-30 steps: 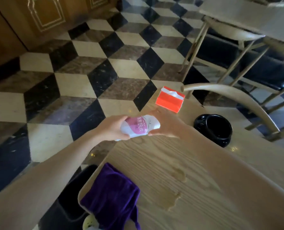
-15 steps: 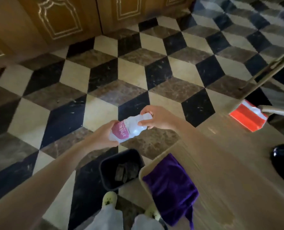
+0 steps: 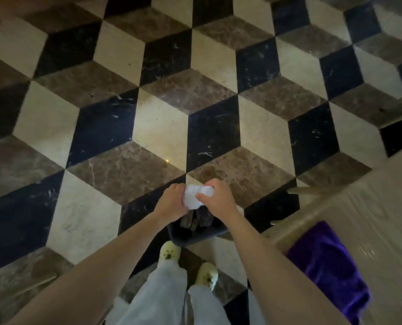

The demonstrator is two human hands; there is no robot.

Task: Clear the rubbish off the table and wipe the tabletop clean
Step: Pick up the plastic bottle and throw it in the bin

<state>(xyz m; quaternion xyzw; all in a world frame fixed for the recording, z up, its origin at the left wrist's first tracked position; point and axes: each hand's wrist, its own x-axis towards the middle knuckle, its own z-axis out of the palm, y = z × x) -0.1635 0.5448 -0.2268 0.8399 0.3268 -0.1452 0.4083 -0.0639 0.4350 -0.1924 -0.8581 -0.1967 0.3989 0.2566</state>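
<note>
You have both hands on the white plastic bottle [image 3: 198,195], holding it directly above the dark bin [image 3: 196,234] that stands on the tiled floor [image 3: 162,127] in front of your feet. Your left hand [image 3: 171,202] wraps its fingers around the bottle's left side, and your right hand [image 3: 215,200] grips the right side with the thumb pressed across the front, so the bottle looks squashed between them. Inside the bin some dark pieces show just below the bottle; what they are cannot be made out. To your right, the tabletop [image 3: 383,207] reaches in from the right edge of the view, and the purple cloth [image 3: 329,263] lies crumpled at the tabletop's near left corner, close to the edge, well apart from your hands. Your pale shoes [image 3: 169,250] stand just beside the bin's near rim.
</note>
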